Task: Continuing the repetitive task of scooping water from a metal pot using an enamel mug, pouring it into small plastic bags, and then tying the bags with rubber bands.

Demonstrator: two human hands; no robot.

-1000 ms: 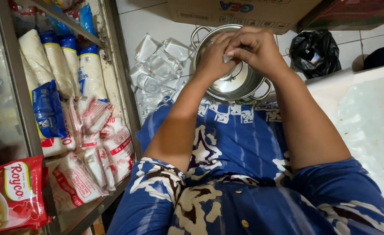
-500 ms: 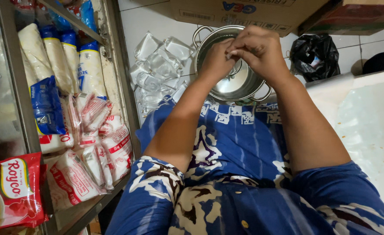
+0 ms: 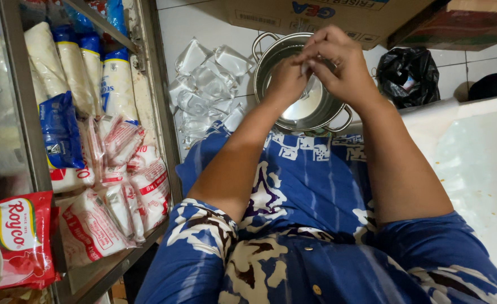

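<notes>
Steel pot [image 3: 293,110] holds pale liquid; both hands [image 3: 321,70] pinched together above; contents unclear.

I have one head-worn view, looking steeply down over my lap at close range: steel pot [image 3: 302,93] upper centre, shelf of packets [image 3: 90,169] along the left.
</notes>
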